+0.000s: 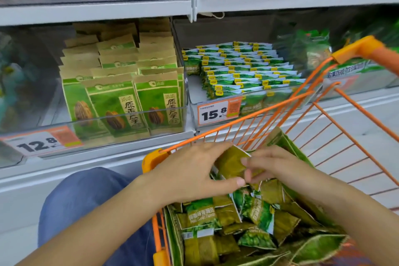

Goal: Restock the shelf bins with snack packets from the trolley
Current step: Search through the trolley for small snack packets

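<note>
- Both hands grip one packet (230, 163) over the trolley (259, 112): the left hand (194, 170) curls round its near-left side, thumb underneath, and the right hand (272, 165) pinches its right edge with fingertips.
- Held packet sits just above the heap (244, 220) of green packets, near the trolley's far-left corner, below its top rail.
- Its plain olive back faces up; its long axis runs roughly from near-left to far-right, with the far corner tilted upward toward the shelf.
- Trolley's orange wire walls close the left and far sides; the right half of the basket shows bare wire and floor, with open room there.
- Heap lies inside a green-lined bag (317, 246) filling the trolley's near part, packets jumbled at all angles, some face up, some back up.
- Beyond the far rail stands the bin (248, 75) of matching green packets in flat rows, price tag 15.8 (218, 112) on its front; its front-left corner holds fewer packets.
- Left of it, a clear bin holds upright seed bags (121, 93), tag 12.8 (38, 143) below.
- Far rail and the shelf lip stand between the hands and the bins; a shelf board overhangs above them.
- A blue-clad knee (86, 205) rests left of the trolley.
</note>
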Demonstrator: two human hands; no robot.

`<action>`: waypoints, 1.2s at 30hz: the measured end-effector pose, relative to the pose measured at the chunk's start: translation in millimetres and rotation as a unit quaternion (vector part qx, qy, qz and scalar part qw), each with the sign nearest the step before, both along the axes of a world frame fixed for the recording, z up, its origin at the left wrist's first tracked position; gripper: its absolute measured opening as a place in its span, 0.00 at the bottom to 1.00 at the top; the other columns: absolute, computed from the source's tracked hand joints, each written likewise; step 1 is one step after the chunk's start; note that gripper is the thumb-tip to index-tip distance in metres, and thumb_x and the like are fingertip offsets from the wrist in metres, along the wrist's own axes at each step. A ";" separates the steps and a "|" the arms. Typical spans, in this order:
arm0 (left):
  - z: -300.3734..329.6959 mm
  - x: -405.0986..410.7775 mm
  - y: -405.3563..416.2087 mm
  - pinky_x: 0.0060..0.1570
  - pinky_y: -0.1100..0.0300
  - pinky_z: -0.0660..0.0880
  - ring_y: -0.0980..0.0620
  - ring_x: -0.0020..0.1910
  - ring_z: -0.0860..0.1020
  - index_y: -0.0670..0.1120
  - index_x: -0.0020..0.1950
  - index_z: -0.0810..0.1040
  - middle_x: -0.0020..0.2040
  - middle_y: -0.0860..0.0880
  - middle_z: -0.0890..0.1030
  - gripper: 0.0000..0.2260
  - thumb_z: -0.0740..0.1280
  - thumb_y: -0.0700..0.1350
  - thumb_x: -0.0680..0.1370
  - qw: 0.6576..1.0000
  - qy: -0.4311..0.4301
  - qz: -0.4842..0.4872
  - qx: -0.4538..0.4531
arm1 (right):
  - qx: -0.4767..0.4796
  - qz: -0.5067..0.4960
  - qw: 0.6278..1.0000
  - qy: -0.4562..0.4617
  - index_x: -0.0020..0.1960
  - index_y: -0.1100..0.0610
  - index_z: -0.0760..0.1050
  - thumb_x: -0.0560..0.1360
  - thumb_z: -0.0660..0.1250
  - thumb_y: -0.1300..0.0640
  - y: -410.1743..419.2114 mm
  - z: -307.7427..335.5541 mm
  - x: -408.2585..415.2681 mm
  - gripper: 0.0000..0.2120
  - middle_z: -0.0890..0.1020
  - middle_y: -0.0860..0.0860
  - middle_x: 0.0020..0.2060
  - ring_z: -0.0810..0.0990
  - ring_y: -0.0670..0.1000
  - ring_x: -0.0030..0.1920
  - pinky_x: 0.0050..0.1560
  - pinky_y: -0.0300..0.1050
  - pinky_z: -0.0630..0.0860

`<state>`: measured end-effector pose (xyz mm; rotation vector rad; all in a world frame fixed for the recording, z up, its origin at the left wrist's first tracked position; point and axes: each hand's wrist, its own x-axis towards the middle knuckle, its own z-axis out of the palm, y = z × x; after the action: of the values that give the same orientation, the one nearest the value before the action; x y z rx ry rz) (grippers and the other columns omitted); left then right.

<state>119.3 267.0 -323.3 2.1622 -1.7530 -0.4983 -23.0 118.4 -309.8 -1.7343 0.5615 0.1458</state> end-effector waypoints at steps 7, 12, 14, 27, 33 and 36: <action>6.5 -3.1 2.2 0.27 0.66 0.60 0.60 0.25 0.68 0.53 0.38 0.76 0.28 0.56 0.73 0.15 0.63 0.62 0.76 0.969 0.213 0.069 -0.108 | -0.163 -0.070 0.970 -0.165 0.36 0.54 0.81 0.74 0.64 0.37 4.0 20.5 1.9 0.21 0.83 0.50 0.33 0.81 0.45 0.35 0.34 0.38 0.75; 19.2 -4.5 5.1 0.35 0.72 0.69 0.65 0.33 0.75 0.48 0.42 0.83 0.34 0.59 0.80 0.16 0.63 0.58 0.76 0.881 0.433 0.108 -0.158 | -0.100 -0.075 0.981 -0.146 0.39 0.52 0.82 0.68 0.64 0.33 -9.4 11.9 -4.0 0.23 0.83 0.49 0.34 0.82 0.50 0.35 0.40 0.43 0.77; 13.9 -1.8 3.2 0.36 0.67 0.70 0.58 0.36 0.77 0.51 0.45 0.84 0.38 0.55 0.81 0.15 0.65 0.60 0.77 0.882 0.427 0.078 -0.183 | -0.040 -0.032 0.990 -0.130 0.39 0.51 0.81 0.65 0.67 0.36 -3.3 10.1 -4.4 0.18 0.84 0.50 0.36 0.84 0.50 0.38 0.42 0.41 0.79; 70.4 50.1 -25.6 0.43 0.62 0.74 0.58 0.44 0.78 0.61 0.51 0.76 0.44 0.59 0.79 0.13 0.68 0.61 0.68 0.982 0.045 0.034 -0.182 | -0.390 -0.011 0.913 -0.120 0.43 0.49 0.75 0.74 0.66 0.42 -13.9 38.9 36.4 0.11 0.79 0.40 0.37 0.77 0.42 0.42 0.45 0.43 0.74; 97.9 52.6 -69.4 0.37 0.55 0.69 0.44 0.50 0.80 0.52 0.56 0.77 0.49 0.50 0.82 0.15 0.64 0.59 0.77 0.922 -0.352 0.110 -0.117 | -0.582 -0.014 0.806 -0.107 0.66 0.52 0.72 0.75 0.51 0.36 -56.9 7.3 50.1 0.29 0.80 0.53 0.58 0.73 0.55 0.65 0.66 0.50 0.68; 92.7 70.2 -108.9 0.30 0.59 0.62 0.43 0.38 0.82 0.47 0.50 0.77 0.39 0.46 0.82 0.15 0.72 0.56 0.72 0.842 -0.520 0.142 -0.004 | -0.553 -0.015 0.829 -0.078 0.74 0.52 0.63 0.74 0.35 0.31 -74.3 -16.7 40.0 0.40 0.68 0.51 0.72 0.60 0.52 0.75 0.74 0.45 0.48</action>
<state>189.5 158.1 -230.6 2.8497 -1.7211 0.9493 17.0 44.1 -326.5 -2.8263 0.5871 -0.4400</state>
